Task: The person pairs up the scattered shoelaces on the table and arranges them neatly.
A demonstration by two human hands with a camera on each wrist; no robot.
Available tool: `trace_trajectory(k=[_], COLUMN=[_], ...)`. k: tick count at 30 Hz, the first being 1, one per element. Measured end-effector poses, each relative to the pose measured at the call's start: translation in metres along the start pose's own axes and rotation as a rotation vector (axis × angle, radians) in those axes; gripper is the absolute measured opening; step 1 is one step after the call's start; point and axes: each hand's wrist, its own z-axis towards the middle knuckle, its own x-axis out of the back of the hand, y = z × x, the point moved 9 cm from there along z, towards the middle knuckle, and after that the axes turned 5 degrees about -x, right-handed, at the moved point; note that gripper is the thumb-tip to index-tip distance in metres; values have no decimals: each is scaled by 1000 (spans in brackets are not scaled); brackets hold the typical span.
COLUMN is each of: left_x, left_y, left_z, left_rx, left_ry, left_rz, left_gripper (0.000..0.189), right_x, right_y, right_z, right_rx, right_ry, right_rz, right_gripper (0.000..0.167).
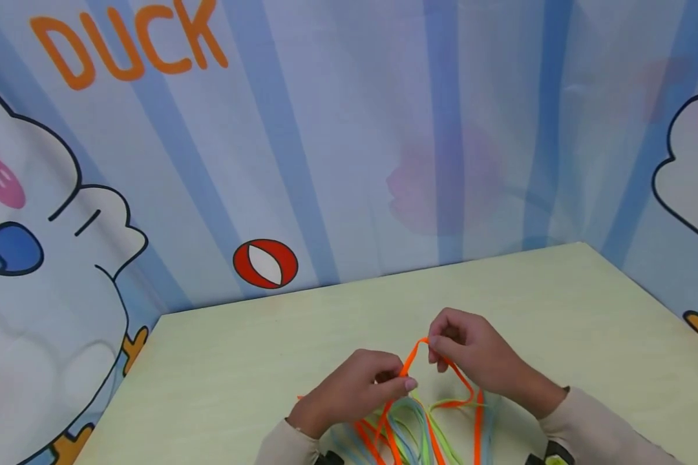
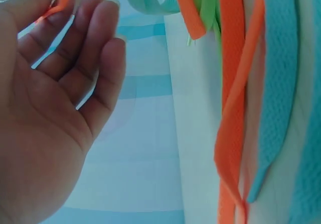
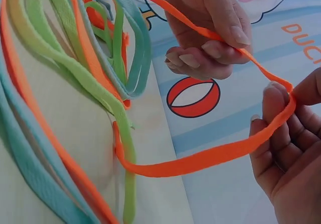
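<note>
A flat orange lace runs between the two hands above the table. My left hand pinches it between thumb and fingers. To the right and a little farther up, my right hand pinches the same lace at fingertip height, and the stretch between them arches upward. From the right fingertips the lace drops in a curve to the table. Under and between the wrists lies a loose bundle of orange, blue and green laces. In the left wrist view, blue laces hang beside orange ones, close to the palm.
The bundle rests on a pale table, near its front edge. A striped cloth backdrop with cartoon figures stands behind and at both sides. A printed red ball shows low on it. Dark wrist devices sit at the sleeves.
</note>
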Motion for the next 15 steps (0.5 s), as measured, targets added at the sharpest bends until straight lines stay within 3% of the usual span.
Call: trace_trajectory(k=[15], left_x=[22], left_y=[-16], left_z=[-6], left_rx=[101], left_ry=[158], left_rz=[-372], left_gripper=[33], right_x=[25], right_y=[5], right_z=[2], right_rx=[-32], right_ry=[133], right_rz=[162], right_gripper=[19])
